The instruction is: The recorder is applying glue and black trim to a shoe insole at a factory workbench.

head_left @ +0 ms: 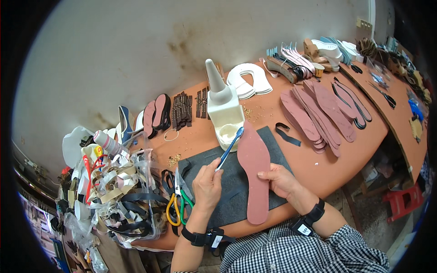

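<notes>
My left hand [207, 184] is closed round the handle of a blue and white toothbrush [230, 148]. The brush head is at the open front cup of a white plastic glue bottle [222, 107], which has a tall cone top and pale glue in the cup. My right hand [278, 179] grips a pink shoe insole [255, 166] by its side edge, thumb on top and fingers beneath. The insole is tilted over a dark grey mat [227, 202], its wide end beside the cup. Whether the bristles touch the insole I cannot tell.
Stacked pink insoles [314, 118] lie at the right, near a black strap [287, 134]. Scissors with yellow and green handles [178, 204] rest left of my left hand. A clear bin of scraps [127, 195] stands at the left edge. White horseshoe-shaped pieces [249, 79] lie behind.
</notes>
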Tool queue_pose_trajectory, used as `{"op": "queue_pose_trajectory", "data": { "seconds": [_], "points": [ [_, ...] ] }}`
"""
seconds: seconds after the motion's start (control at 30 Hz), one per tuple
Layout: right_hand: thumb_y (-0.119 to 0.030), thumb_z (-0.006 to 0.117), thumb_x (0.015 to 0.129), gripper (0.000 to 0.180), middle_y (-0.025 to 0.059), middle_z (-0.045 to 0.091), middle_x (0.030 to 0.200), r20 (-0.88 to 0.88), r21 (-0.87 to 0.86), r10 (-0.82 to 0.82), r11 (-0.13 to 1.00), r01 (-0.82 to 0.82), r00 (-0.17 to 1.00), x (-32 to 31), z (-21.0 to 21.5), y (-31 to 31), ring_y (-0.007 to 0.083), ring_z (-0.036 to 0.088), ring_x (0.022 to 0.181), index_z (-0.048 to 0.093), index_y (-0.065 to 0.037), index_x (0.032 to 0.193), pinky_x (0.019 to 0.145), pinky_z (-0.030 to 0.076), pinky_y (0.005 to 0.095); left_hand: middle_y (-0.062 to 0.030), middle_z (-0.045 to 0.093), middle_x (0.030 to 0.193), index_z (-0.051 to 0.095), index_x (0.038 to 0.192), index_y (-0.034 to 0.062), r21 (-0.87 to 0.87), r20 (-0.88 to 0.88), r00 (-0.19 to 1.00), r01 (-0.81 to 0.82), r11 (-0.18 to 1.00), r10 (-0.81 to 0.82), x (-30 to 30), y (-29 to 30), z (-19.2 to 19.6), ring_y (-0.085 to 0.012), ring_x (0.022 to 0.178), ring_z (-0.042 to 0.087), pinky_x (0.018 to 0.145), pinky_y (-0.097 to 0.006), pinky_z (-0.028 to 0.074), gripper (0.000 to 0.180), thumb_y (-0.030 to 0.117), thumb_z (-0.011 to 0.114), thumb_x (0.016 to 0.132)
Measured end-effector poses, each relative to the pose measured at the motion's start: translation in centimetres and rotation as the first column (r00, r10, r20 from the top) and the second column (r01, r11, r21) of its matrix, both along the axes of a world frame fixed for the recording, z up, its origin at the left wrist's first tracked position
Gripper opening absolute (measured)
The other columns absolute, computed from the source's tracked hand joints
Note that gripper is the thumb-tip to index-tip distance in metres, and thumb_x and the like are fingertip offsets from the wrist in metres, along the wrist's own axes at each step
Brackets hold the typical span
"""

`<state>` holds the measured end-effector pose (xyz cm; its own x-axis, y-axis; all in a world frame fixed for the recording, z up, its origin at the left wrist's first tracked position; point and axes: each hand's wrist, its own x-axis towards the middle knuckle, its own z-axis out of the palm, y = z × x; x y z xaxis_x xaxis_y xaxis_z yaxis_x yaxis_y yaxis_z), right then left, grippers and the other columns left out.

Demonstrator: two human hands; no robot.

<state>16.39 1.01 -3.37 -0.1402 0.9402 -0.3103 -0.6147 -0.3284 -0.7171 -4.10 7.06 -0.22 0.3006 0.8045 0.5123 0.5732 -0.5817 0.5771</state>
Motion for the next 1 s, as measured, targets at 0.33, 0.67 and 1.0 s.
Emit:
{"op": "queue_pose_trajectory", "data": {
  "seconds": [0.33,0.67,1.0],
  "points": [
    [-0.009,0.055,0.084,0.024,0.0075,0.062,0.098,-0.063,0.047,-0.002,0.999,0.005,0.998,0.2,-0.7,0.1,0.0173,0.060,0.085,0.056,0.000,0.106,0.078,0.049,0.0324,-0.0108,0.052,0.069,0.059,0.104,0.0056,0.057,-0.039,0.999,0.000,0.998,0.002,-0.4,-0.6,-0.6,-0.0259,0.058,0.055,0.052,-0.034,0.044,0.028,0.003,0.060,0.075],
    [-0.009,0.056,0.083,0.024,0.0081,0.062,0.097,-0.097,0.044,-0.016,0.999,0.020,0.995,0.3,-0.6,0.0,0.0185,0.060,0.085,0.056,0.000,0.105,0.079,0.048,0.0332,-0.0112,0.054,0.071,0.059,0.104,0.0011,0.024,-0.032,0.999,0.007,1.000,-0.006,-0.9,-1.9,-0.6,-0.0204,0.060,0.053,0.056,-0.029,0.042,0.028,-0.001,0.058,0.076],
    [-0.010,0.057,0.082,0.024,0.0077,0.061,0.097,-0.129,0.048,-0.020,0.999,0.027,0.991,0.4,-0.5,0.1,0.0183,0.060,0.085,0.056,0.000,0.104,0.080,0.048,0.0329,-0.0116,0.052,0.068,0.058,0.105,0.0040,0.010,-0.015,1.000,-0.006,1.000,0.006,-1.2,-3.1,-1.0,-0.0248,0.057,0.055,0.051,-0.033,0.044,0.029,0.001,0.058,0.076]
  ]
}}
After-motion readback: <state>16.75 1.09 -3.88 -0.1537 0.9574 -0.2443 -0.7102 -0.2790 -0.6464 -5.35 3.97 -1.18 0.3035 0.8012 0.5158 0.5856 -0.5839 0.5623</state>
